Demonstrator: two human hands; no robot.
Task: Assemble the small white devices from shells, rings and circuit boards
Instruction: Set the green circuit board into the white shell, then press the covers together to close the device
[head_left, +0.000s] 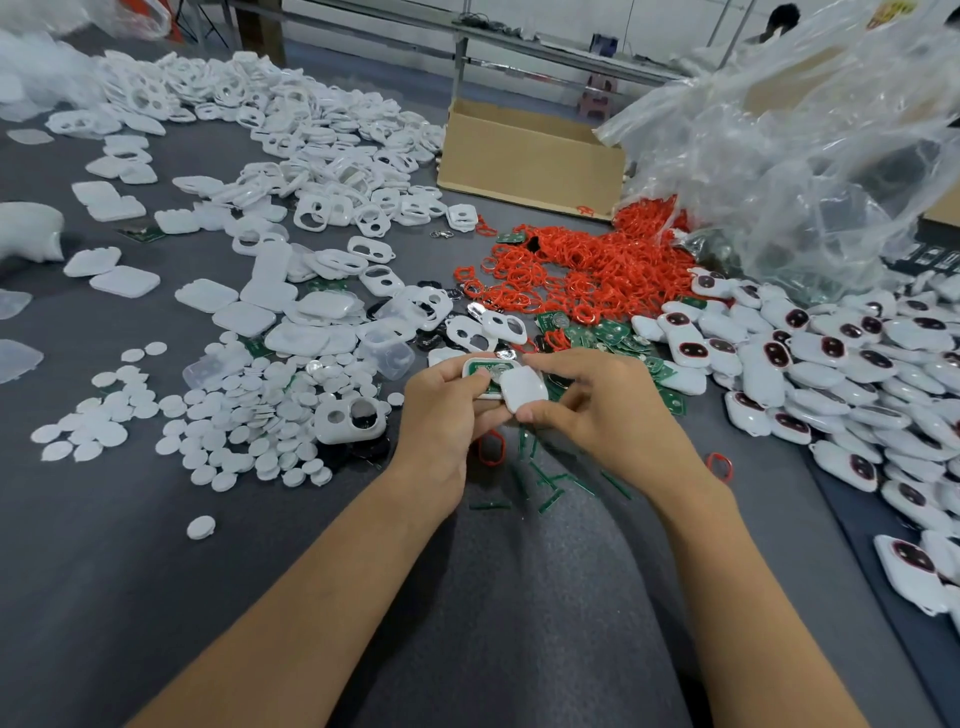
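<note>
My left hand (441, 415) grips a white shell (480, 366) with a green circuit board seated in it. My right hand (597, 400) pinches a plain white shell cover (522, 389) and holds it tilted over the right part of that shell. Red rings (587, 270) lie heaped beyond my hands, with loose green circuit boards (608, 332) just in front of them. Open white shells (322, 171) are piled at the back left. Finished white devices (852, 384) with dark oval windows cover the right side.
Small white round discs (244, 421) lie scattered at the left. A cardboard box (524, 161) stands at the back, beside a big clear plastic bag (800, 156). Green board offcuts (545, 478) and one red ring (491, 448) lie under my hands on the grey table (130, 571).
</note>
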